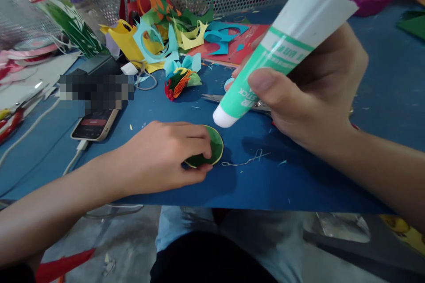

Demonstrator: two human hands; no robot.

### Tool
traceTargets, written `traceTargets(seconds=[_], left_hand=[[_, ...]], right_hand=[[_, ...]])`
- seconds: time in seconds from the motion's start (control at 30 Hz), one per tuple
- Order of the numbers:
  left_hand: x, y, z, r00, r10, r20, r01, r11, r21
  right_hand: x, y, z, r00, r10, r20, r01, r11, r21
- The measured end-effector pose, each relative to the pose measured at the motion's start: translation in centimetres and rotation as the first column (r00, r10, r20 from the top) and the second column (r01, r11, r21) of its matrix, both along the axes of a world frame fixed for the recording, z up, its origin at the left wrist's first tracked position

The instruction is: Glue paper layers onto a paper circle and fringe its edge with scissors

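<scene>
A large white and green glue tube (262, 70) is in my right hand (308, 79), tilted with its narrow white end down to the left, above the blue table. Below and left of that end, a round green piece with a pale rim (216, 146) lies on the table. The fingers of my left hand (175, 154) are curled on it and hold its left side. A thin twisted wire (245, 162) lies just right of the green piece. Behind the tube, partly hidden by it, are scissors (215, 97) with their blades pointing left.
Cut paper scraps (156, 44) pile up at the back beside a red sheet (255, 37). A small colourful paper flower (181, 82) sits in the middle. Left are a phone (96, 124) with its cable and red-handled scissors (13, 119). The table's front edge (252, 208) is near.
</scene>
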State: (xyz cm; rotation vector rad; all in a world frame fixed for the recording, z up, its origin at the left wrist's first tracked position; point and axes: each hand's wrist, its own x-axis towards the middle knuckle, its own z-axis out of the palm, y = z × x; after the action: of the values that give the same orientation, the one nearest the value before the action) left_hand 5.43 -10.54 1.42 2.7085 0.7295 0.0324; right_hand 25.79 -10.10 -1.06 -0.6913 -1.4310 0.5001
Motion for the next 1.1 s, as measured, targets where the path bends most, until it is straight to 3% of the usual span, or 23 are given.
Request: traceTargets(seconds=[0.27, 0.47, 0.67, 0.9, 0.97, 1.1], left_hand=[[-0.1, -0.1, -0.1, 1.0, -0.02, 0.016, 0.019, 0.998, 0.066], [-0.2, 0.7, -0.1, 0.995, 0.084, 0.045, -0.078, 0.989, -0.128], [0.2, 1.9, 0.1, 0.98, 0.199, 0.002, -0.185, 0.914, -0.361], [0.1, 2.4, 0.4, 0.97, 0.242, -0.02, -0.224, 0.86, -0.458], [-0.1, 2.8, 0.3, 0.968, 0.249, -0.008, -0.215, 0.818, -0.533], [-0.1, 3.6, -0.4, 0.952, 0.302, 0.041, -0.181, 0.667, -0.723]], right_hand=[[0.0, 0.0, 0.0, 1.0, 0.024, 0.004, -0.024, 1.0, 0.018], [0.0, -0.1, 0.1, 0.999, 0.036, 0.012, -0.036, 0.999, -0.021], [-0.2, -1.4, -0.2, 0.95, 0.252, 0.184, -0.241, 0.967, -0.081], [0.3, -1.7, -0.9, 0.862, 0.149, 0.485, -0.167, 0.986, -0.006], [0.4, -1.7, -1.0, 0.845, 0.131, 0.519, -0.154, 0.988, 0.001], [-0.1, -2.0, -1.3, 0.831, 0.105, 0.546, -0.131, 0.991, 0.01]])
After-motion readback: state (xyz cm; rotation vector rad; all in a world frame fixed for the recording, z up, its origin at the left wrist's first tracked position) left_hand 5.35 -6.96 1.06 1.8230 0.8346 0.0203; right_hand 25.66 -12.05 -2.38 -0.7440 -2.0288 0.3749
